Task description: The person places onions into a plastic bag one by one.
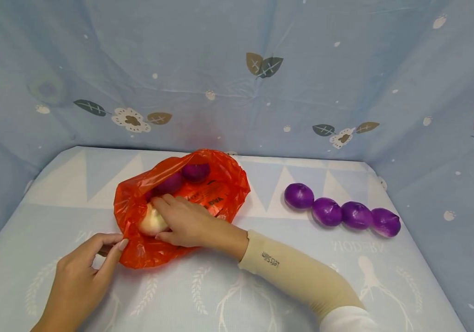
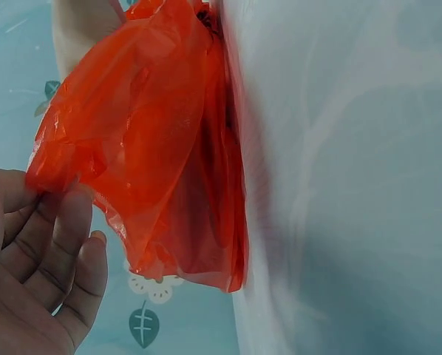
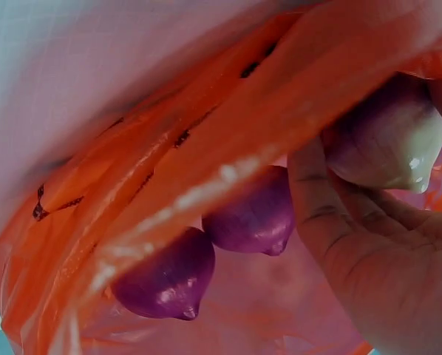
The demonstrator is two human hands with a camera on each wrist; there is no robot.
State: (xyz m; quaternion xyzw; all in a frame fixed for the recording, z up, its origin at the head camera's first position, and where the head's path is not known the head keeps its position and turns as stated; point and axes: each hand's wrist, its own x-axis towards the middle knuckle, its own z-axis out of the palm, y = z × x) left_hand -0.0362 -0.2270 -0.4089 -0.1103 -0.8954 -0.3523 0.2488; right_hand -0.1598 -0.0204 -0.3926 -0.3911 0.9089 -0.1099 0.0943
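Note:
An orange-red plastic bag (image 1: 149, 253) lies with its mouth open toward me, black print showing inside. My left hand (image 1: 82, 274) pinches the bag's near left rim between thumb and forefinger; its other fingers are loosely bent in the left wrist view. Inside the bag, the fingers and thumb of my right hand (image 1: 189, 222) curl round a pale onion (image 1: 152, 222), whose purple-tinged end shows in the right wrist view. Deeper in sit two purple onions (image 3: 254, 214), beside the right hand's fingers.
On the right side of the table (image 1: 286, 286), several purple onions (image 1: 327, 212) form a slanting row, one touching another. A blue patterned cloth (image 1: 220, 69) hangs behind the table and along its sides.

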